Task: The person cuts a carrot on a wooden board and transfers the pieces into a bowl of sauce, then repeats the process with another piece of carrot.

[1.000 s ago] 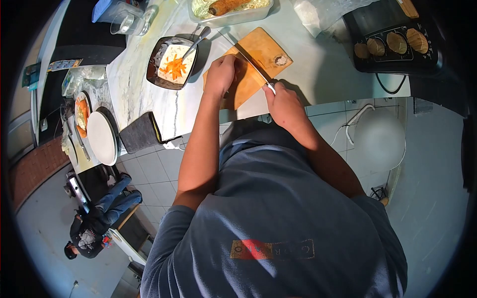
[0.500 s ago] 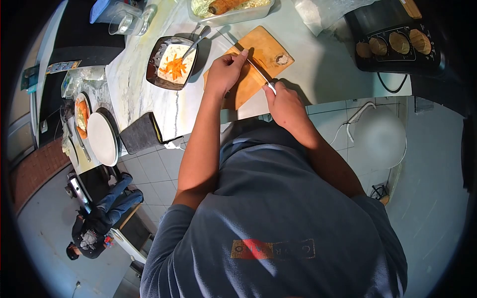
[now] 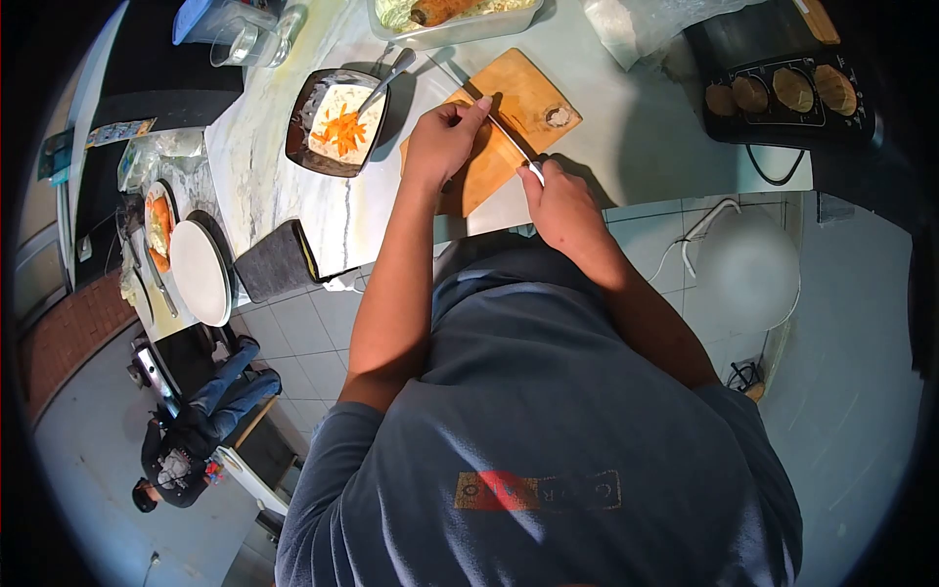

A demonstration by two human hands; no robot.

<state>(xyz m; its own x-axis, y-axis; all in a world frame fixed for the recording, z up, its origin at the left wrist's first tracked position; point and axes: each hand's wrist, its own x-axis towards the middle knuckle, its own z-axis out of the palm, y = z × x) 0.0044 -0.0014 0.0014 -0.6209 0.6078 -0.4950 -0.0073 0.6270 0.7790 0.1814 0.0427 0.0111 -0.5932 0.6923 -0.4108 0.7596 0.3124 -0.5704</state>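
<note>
My right hand (image 3: 564, 203) is closed around the light handle of a knife (image 3: 511, 138), whose blade slants up and left over a wooden cutting board (image 3: 509, 83). My left hand (image 3: 446, 142) is over the board's left part, its thumb and fingers pressed together by the blade's far end. Whatever it pinches, if anything, is too hidden to tell. A small pale piece (image 3: 558, 117) lies at the board's right corner. Left of the board stands a dark square bowl (image 3: 300, 137) holding a creamy white mix, orange strips (image 3: 342, 131) and a spoon (image 3: 399, 65).
A clear container (image 3: 430, 37) with shredded food stands behind the board. At the right is a black appliance (image 3: 782, 127) with round pieces on it. A white plate (image 3: 199, 272) and a dark cloth (image 3: 274, 262) lie left. A person (image 3: 176, 455) sits at the lower left.
</note>
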